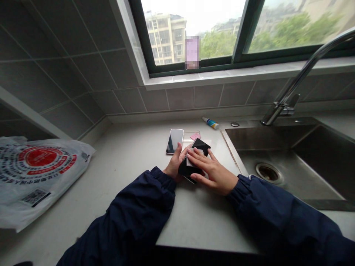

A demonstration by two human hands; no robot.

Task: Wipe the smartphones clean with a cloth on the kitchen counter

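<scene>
My left hand [175, 164] is wrapped around the edge of a black smartphone [203, 146], tilted with its dark glossy face up. A small white wipe [191, 158] lies on that face, pressed under the fingers of my right hand [213, 170]. Part of the wipe is hidden by those fingers. Just beyond my left thumb a second smartphone [175, 138] with a pale frame lies flat on the countertop. Behind the held phone are a clear flat case or sheet [187, 132] and a small pink packet [195, 136].
A blue, white and yellow tube [211, 123] lies near the back of the white countertop [130, 144]. To the right is a steel sink [294, 155] with a chrome faucet [288, 87]. A printed white plastic bag [69, 177] occupies the left side. The window stands behind.
</scene>
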